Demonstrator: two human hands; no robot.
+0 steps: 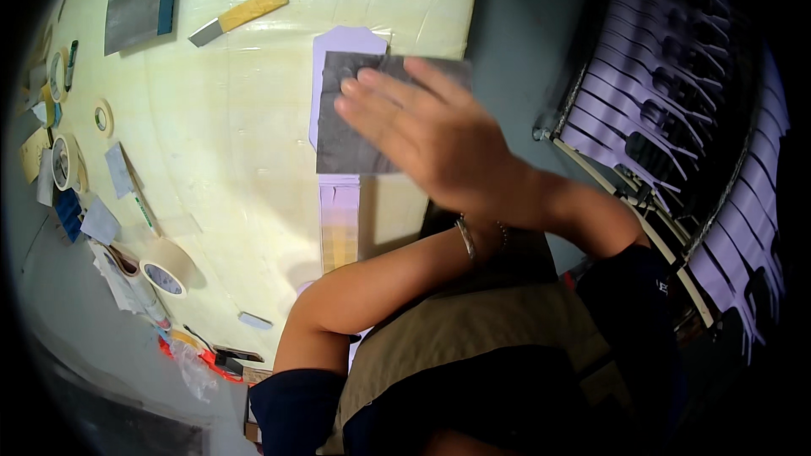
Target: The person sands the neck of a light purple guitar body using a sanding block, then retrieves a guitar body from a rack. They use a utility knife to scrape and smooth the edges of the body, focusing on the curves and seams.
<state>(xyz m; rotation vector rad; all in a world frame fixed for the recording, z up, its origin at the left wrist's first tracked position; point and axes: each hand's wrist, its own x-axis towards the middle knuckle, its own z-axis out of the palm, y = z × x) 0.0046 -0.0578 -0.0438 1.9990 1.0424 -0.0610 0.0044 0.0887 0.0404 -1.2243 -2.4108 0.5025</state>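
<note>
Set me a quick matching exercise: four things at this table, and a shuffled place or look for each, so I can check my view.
Things:
1. Plate
2. Knife
3. Block
4. Purple panel

Places or looks:
A. Yellow handle
B. Partly hidden by the plate
C. Beneath the fingers of the right hand
D. Grey face, blue side

Pairs: 1-C, 2-A, 3-D, 4-B
</note>
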